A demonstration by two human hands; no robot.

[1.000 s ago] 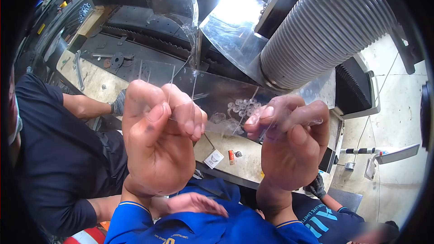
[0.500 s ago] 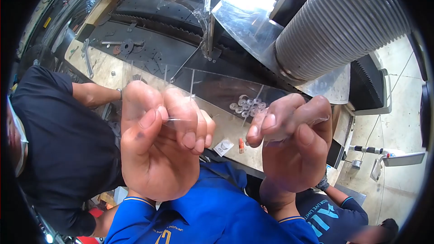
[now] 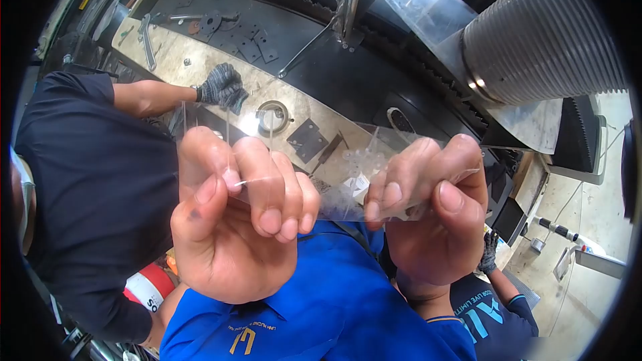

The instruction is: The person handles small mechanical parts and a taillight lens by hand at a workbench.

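Observation:
My left hand (image 3: 237, 220) is raised palm toward me, its thumb and curled fingers closed on the left end of a clear plastic piece (image 3: 321, 194) with thin divider lines. Opposite it, my right hand (image 3: 438, 204) grips the other end between thumb and bent fingers. The clear piece spans both hands, and the bench shows through it. Near my right fingers, a blurred cluster of small clear round pieces (image 3: 364, 160) appears within its outline. Its exact kind I cannot tell.
On the bench (image 3: 200, 53) lie a metal ring (image 3: 273, 117), dark square plates (image 3: 307, 139) and a wrench (image 3: 148, 41). A co-worker's gloved hand (image 3: 224, 87) rests there at left. A large ribbed duct (image 3: 545, 40) stands at right; another person (image 3: 491, 307) is below it.
The view has shifted, and the bench now sits further right. The clear piece has tilted, blurring its small round pieces. The left co-worker's gloved hand and the metal ring have come into sight.

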